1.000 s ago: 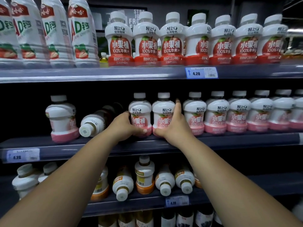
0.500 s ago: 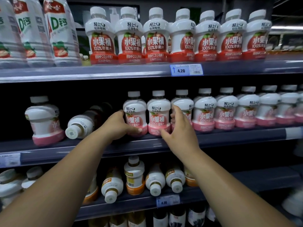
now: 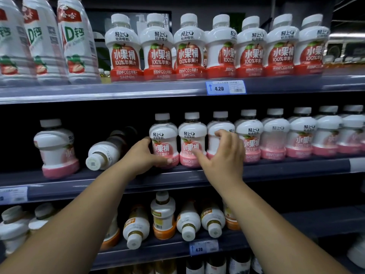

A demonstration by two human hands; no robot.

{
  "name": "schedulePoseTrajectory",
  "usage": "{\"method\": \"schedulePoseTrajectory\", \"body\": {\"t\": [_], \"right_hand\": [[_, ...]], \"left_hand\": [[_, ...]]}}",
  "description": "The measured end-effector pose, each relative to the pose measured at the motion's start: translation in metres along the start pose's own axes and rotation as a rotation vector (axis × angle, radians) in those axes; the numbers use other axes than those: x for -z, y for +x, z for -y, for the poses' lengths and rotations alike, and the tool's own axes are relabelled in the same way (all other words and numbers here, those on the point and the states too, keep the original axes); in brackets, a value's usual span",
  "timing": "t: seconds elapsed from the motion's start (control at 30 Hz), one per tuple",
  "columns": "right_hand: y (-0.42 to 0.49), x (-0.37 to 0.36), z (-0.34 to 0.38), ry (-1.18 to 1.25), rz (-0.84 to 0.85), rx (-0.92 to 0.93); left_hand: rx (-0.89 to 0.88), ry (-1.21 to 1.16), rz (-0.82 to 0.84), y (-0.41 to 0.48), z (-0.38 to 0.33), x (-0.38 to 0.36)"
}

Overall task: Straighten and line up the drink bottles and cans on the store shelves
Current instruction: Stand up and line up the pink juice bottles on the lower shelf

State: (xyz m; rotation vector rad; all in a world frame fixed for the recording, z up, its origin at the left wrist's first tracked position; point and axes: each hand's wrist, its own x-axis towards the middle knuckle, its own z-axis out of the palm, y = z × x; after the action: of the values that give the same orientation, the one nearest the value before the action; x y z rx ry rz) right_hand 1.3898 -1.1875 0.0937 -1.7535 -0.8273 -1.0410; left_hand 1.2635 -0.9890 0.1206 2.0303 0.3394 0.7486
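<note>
On the middle shelf point(image 3: 276, 169), my left hand point(image 3: 141, 158) wraps round the left side of the first pink bottle point(image 3: 165, 135) in the upright row, thumb across its lower front. My right hand point(image 3: 223, 157), apart from the left, is in front of the third bottle point(image 3: 219, 123) with fingers curled; blur keeps me from telling whether it grips. The second bottle point(image 3: 191, 139) stands between them. Left of my hands a dark bottle point(image 3: 104, 153) lies on its side, cap toward me, and beyond it a lone bottle point(image 3: 56, 147) stands. Red apple bottles point(image 3: 191, 54) line the shelf above
</note>
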Motion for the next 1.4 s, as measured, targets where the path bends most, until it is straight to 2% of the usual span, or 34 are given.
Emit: {"method": "schedulePoseTrajectory", "body": {"t": [0.07,0.2,0.3,0.47,0.67,0.83,1.13,1.23,1.4], "right_hand": [[-0.001,0.003,-0.008,0.034,-0.034,-0.084],[-0.008,0.005,-0.024,0.003,0.157,-0.156],[-0.01,0.006,-0.026,-0.034,0.208,-0.151],[-0.003,0.003,-0.026,-0.186,0.2,-0.203],[0.003,0.005,-0.034,-0.179,0.174,-0.282],[-0.005,0.001,-0.031,-0.288,0.207,-0.192],[0.0,0.002,-0.034,-0.145,0.175,-0.3],[-0.007,0.003,-0.032,-0.134,0.143,-0.247],[-0.023,0.002,-0.004,-0.049,0.143,-0.037]], "left_hand": [[-0.002,-0.011,0.011,0.001,0.003,0.0],[-0.018,0.006,-0.005,0.002,0.008,-0.004],[-0.025,0.035,-0.027,0.004,0.011,-0.004],[-0.013,0.095,-0.049,0.004,0.01,-0.006],[-0.015,0.251,-0.134,-0.003,0.006,-0.01],[0.02,0.205,-0.135,-0.006,0.001,-0.008],[0.031,0.279,-0.181,-0.015,-0.006,-0.008],[0.021,0.307,-0.188,-0.02,-0.01,-0.01],[-0.094,0.413,-0.246,-0.035,-0.016,-0.007]]}}
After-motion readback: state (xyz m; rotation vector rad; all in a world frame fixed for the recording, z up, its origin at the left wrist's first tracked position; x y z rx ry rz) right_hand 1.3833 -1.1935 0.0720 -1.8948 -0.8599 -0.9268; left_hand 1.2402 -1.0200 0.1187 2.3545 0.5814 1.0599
